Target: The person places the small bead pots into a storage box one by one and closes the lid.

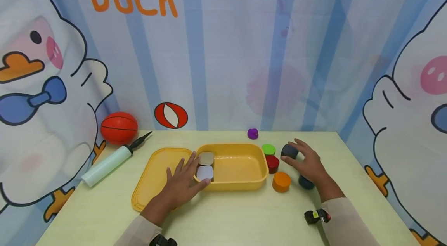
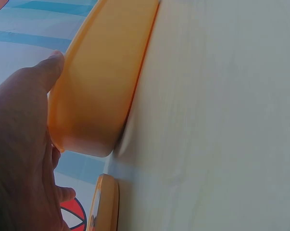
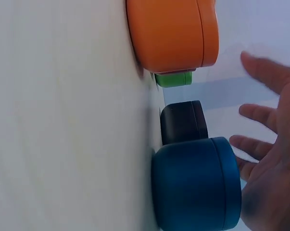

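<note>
Beige-sleeved right hand (image 1: 309, 162), the nearer one, thumb and fingers apart; the black container (image 1: 289, 150) lies forward and left of its palm, between thumb and fingertips, contact uncertain. Blue container (image 3: 195, 185) sits towards the wrist, orange container (image 1: 281, 182) to the left. Farther left, the yellow tub (image 1: 234, 186) extends lengthwise left to right, its left end touched by the spread left hand (image 1: 181, 186).

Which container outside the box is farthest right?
The blue container; in the head view, the black, orange, red and green ones all sit further left.
</note>
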Tool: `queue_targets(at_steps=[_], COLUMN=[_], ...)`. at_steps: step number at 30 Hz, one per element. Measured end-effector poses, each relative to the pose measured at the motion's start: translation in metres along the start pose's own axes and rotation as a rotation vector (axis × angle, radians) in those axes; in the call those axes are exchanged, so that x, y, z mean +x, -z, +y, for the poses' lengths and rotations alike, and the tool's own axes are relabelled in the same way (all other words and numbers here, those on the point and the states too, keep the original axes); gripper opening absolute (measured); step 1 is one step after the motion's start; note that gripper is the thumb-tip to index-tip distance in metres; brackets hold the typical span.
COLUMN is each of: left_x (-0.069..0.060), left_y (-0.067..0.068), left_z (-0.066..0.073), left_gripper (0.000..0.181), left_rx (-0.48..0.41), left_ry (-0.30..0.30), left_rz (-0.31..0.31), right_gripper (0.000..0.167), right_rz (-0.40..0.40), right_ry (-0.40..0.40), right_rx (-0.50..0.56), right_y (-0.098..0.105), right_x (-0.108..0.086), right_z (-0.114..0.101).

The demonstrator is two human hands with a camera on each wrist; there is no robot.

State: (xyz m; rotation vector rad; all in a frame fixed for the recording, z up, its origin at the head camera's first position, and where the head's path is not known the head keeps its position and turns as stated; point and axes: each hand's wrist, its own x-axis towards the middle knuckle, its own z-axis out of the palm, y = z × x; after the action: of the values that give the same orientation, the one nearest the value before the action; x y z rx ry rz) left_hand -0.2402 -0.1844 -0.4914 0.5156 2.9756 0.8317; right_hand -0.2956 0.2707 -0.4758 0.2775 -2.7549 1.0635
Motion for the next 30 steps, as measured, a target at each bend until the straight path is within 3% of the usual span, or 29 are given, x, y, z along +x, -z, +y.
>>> queue_targets(at_steps=[9, 17, 23, 30], left_x=[0.0, 0.0, 0.0, 0.0], left_y=[0.001, -0.001, -0.001, -0.001], left_z=[0.001, -0.001, -0.001, -0.003], left_gripper=[0.09, 0.09, 0.09, 0.09], left_rx=[-0.006, -0.004, -0.015, -0.02], left_ry=[0.001, 0.0, -0.008, -0.003], left_rz=[-0.001, 0.006, 0.005, 0.002], right_gripper=[0.061, 0.062, 0.06, 0.054], right_rz=[0.021, -0.027, -0.059, -0.041], right_ry=[-0.079, -0.147, -0.151, -0.133], right_rx=[-0.089, -0.149, -0.156, -0.155], right_y=[0.001, 0.005, 0.005, 0.006], right_x=[0.003, 0.004, 0.003, 0.003], right_z=[0.014, 0.017, 0.018, 0.021])
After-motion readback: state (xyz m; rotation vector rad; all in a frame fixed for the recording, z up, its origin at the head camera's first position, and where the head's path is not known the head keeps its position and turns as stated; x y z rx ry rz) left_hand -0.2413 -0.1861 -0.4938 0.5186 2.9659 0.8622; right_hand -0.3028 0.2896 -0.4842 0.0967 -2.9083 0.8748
